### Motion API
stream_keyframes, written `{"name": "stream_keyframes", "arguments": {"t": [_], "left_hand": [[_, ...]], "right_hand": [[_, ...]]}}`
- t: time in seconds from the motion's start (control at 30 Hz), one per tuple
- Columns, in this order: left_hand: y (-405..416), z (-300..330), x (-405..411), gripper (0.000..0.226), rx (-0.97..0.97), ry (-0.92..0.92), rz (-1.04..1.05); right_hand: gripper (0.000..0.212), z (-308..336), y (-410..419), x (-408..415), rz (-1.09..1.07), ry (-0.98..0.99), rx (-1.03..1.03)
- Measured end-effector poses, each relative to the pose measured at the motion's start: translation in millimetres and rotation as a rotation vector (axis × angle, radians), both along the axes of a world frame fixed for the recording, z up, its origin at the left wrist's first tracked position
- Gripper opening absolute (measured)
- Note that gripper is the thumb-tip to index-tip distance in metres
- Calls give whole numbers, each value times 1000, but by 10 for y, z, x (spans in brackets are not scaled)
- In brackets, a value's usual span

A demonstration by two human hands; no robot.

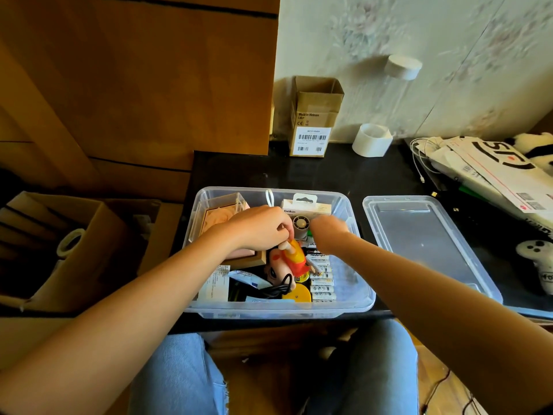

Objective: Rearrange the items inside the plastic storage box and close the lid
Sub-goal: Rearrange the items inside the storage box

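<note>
Storage box (356, 307) sits centre frame on the dark table, still open; its lid (425, 244) lies flat just right of it, presumably parked within reach for closing. Left hand (260, 227) pinches the top of a yellow-and-red doll (294, 259), likely to reposition it. Right hand (327, 232) is blurred; grip unreadable.

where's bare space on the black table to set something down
Bare black table lies between the storage box and cardboard carton. Crowded right: lid, papers, plush toy.
</note>
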State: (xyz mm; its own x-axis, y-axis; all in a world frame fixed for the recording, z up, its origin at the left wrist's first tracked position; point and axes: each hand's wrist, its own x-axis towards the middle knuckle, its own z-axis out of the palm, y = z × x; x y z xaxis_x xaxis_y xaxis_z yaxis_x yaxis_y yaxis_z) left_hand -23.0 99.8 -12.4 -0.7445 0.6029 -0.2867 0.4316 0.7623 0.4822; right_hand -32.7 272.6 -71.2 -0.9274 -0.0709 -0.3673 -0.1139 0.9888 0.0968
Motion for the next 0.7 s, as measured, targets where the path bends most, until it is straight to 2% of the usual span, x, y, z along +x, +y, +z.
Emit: {"name": "stream_keyframes", "arguments": {"t": [0.1, 0.17, 0.3, 0.47, 0.7], "left_hand": [[3, -11, -6, 31, -1, 14, 6], [6, -20, -6, 31, 4, 20, 12], [-1, -23, 11, 31, 19, 20, 13], [2, -15, 14, 30, 21, 14, 11], [13, -18, 10, 28, 27, 0, 14]], "right_hand": [[26, -13, -32, 12, -123, -232, -162], [27, -62, -64, 81, -136, -270, -142], [25, -126, -66, 166, -50, -118, 3], [23, -80, -55, 122, -97, 51, 33], [21, -94, -39, 137, -60, 129, -21]]}}
